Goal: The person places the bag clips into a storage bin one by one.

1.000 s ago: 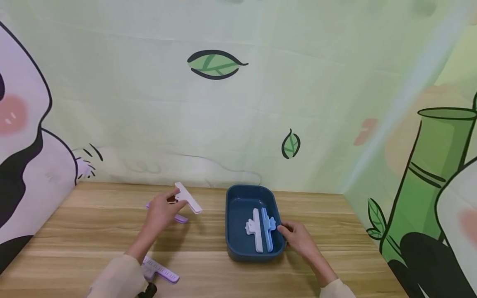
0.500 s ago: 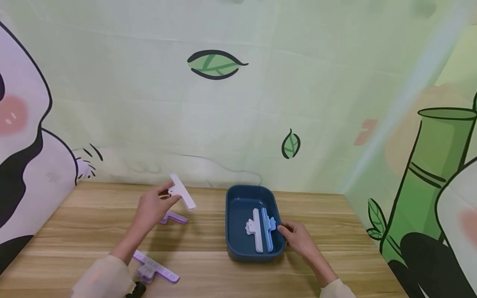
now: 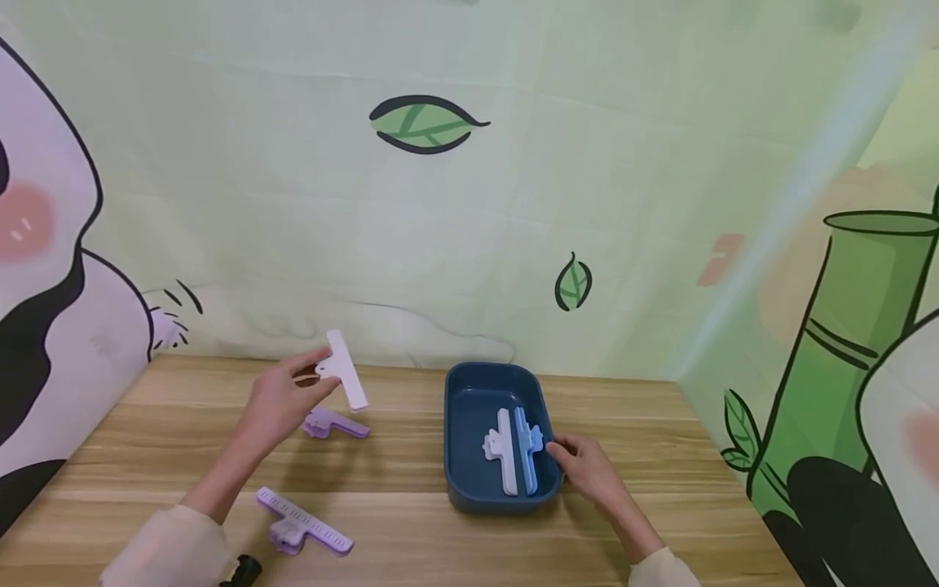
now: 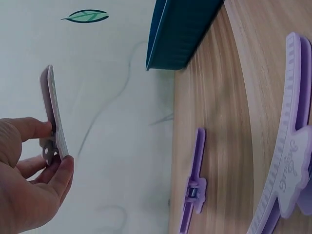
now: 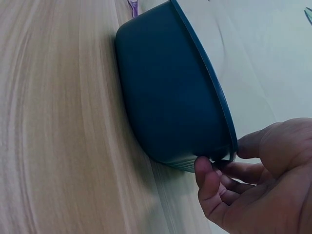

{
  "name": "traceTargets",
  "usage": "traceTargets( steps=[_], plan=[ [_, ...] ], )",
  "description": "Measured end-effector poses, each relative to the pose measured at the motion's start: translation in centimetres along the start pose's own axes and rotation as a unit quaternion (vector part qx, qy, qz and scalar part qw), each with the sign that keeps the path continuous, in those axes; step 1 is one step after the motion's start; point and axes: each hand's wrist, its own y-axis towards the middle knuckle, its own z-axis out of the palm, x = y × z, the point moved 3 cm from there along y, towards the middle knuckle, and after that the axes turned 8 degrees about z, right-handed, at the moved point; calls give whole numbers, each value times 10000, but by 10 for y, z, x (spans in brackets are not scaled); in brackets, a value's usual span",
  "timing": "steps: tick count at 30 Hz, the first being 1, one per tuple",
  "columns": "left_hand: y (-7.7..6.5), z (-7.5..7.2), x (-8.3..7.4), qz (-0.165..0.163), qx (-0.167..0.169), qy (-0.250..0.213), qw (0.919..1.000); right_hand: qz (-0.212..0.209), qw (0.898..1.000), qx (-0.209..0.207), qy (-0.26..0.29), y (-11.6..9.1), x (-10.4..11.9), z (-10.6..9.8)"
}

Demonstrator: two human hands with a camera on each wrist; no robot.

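My left hand [image 3: 282, 398] pinches a pale, whitish bag clip [image 3: 345, 371] between thumb and fingers, raised above the table toward the back wall. In the left wrist view the clip [image 4: 52, 107] stands nearly upright in that view. Below that hand lies a purple bag clip [image 3: 337, 424], and a larger-looking purple clip [image 3: 304, 522] lies closer to me. A dark blue bin [image 3: 469, 408] holds a white clip [image 3: 508, 456] and a light blue clip [image 3: 525, 452] side by side. My right hand [image 3: 587, 469] grips the bin's right rim, thumb and fingers on either side in the right wrist view.
Everything stands on a wooden table [image 3: 403, 538]. Its back edge meets a pale green printed backdrop [image 3: 469, 236] with leaves, bamboo and panda drawings. The bin stands right of the loose purple clips, near the back.
My left hand has moved left and slightly up with the pale clip, uncovering more of both purple clips. My right hand and the bin have stayed in place.
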Motion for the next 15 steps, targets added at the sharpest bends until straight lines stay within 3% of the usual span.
traceTargets(
  steps=[15],
  plan=[
    [-3,2,-4,388,418,-181,9982,-56,10000,-9,-8,0,0,0]
  ],
)
